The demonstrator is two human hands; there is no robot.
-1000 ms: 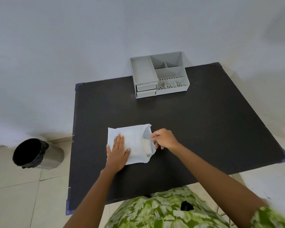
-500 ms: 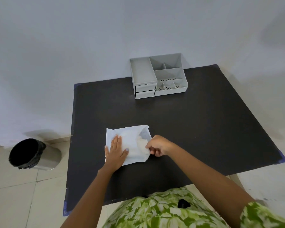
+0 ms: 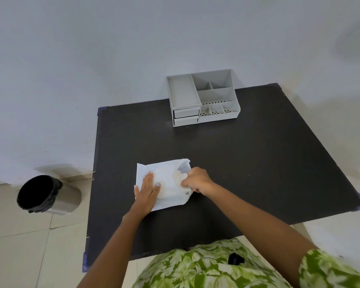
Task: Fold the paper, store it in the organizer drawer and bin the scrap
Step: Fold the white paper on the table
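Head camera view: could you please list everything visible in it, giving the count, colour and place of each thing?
paper: one, white, partly folded, on the near-left part of the table under both hands
organizer: one, grey, open compartments on top and two shut drawers at its front left, at the table's far edge by the wall
bin: one, metal with a black liner, on the floor left of the table
table: one, black top with blue corner tape
wall: pale grey, behind the table
floor: beige tiles
clothing: green and white leaf print, bottom edge
left hand: flat on the paper's left part
right hand: closed on the paper's right edge
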